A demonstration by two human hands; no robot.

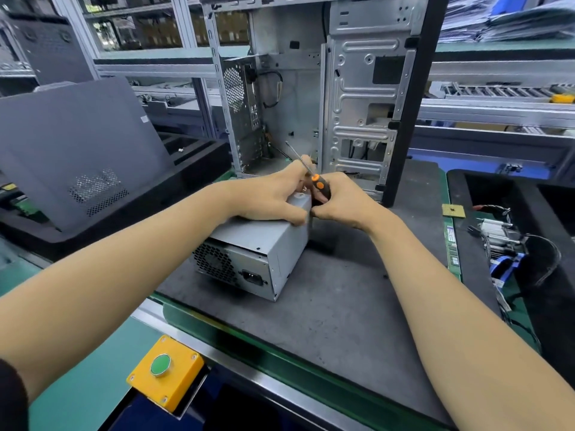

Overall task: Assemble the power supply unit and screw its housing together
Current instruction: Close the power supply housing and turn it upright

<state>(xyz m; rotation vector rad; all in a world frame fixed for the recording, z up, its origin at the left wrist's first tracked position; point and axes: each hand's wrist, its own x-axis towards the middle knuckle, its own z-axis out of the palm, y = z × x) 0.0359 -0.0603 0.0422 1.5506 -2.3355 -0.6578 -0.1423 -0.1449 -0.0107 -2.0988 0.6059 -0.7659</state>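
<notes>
Factory workstation: grey mat (342, 293) on green bench (93, 353); aluminium racking (193, 57) beyond hands, roller conveyor (497, 91) far right, yellow button box (166, 373) near left forearm.

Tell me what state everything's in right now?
Power supply: closed, lying on the mat, fan grille facing the person.
Screwdriver: held, tip pointing up and away.
Left hand: grips the power supply's far end.
Right hand: grips the screwdriver.
Computer case: upright, side open.
</notes>
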